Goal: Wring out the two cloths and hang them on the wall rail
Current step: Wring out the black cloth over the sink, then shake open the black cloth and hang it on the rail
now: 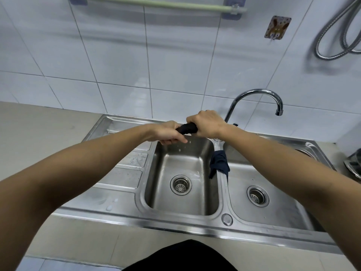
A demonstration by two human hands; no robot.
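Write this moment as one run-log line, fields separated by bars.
step: wringing | left hand and right hand: grip twisted dark cloth over left basin | second cloth: draped on divider | wall rail: bare

No text, label, brand or number can be read anywhere here, on any surface in view.

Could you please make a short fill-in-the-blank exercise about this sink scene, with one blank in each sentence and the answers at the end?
1. Both hands, the left hand and the right hand, twist one dark cloth above the ______ basin of the sink.
2. The second cloth hangs over the ______ between the two basins.
3. The wall rail holds ______ cloths.
4. The faucet spout ends above the ______ basin.

Answers: left; divider; no; right
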